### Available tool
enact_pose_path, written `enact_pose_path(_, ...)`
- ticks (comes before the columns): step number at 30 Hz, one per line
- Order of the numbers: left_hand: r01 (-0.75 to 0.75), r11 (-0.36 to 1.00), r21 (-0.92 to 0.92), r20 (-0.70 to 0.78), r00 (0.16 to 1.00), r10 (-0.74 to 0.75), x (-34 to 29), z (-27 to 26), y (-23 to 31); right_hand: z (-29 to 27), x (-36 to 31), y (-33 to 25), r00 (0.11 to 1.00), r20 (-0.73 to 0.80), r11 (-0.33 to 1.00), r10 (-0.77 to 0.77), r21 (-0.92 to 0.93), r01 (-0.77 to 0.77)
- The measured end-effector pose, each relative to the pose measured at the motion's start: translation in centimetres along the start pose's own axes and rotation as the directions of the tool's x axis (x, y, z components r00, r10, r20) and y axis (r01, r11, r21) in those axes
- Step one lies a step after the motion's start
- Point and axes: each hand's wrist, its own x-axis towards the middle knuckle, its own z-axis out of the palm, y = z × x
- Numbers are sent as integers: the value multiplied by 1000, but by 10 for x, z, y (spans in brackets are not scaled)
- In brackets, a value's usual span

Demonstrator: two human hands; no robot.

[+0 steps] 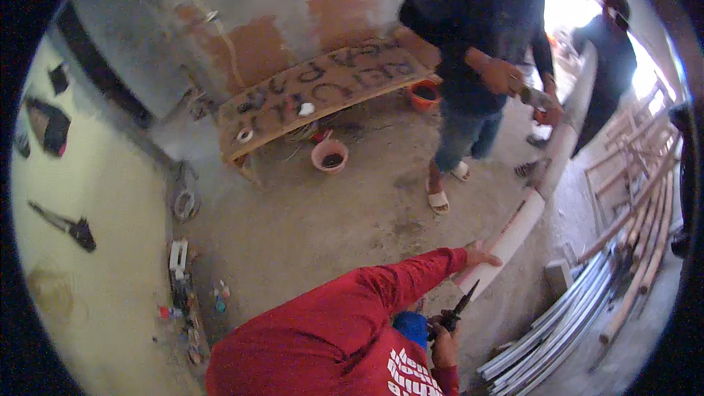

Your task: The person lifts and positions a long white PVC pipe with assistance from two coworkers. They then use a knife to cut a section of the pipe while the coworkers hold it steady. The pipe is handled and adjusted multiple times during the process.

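My left hand [482, 255], at the end of a red sleeve, grips the near end of a long white panel [513, 226] with a red mark along it. In my right hand [444, 348], lower and close to my body, is a black tool with a pointed tip [463, 301]. Its tip points up toward the panel's near end; whether they touch I cannot tell. The white piece continues away to the upper right. There a person in a dark shirt [477, 22] bends over it, holding a small cylindrical object [534, 97].
A low wooden table with dark lettering [330, 88] stands by the far wall, near a pink bucket [330, 155] and an orange bucket [424, 94]. Metal pipes [557, 330] and wooden poles [642, 249] lie at right. Another person [612, 73] stands behind. Small items line the left wall.
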Motion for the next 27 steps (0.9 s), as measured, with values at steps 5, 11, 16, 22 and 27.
enact_pose_path(5,12,998,63,-203,979,1,-19,3,15,-55,-21,-26,957,242,985,161,-98,-141)
enact_pose_path(11,-78,996,47,-209,974,86,-29,16,21,-180,-8,-34,868,377,934,324,-272,-231)
enact_pose_path(16,-17,992,-123,-172,985,-5,-32,25,28,-272,45,-39,953,80,892,291,-384,-240)
enact_pose_path(22,77,997,-28,-188,979,-81,-24,40,30,-359,122,2,983,-3,913,184,-370,-172)
enact_pose_path(27,48,997,-61,-236,970,-61,-29,43,28,-346,152,7,928,-17,693,373,-659,-291)
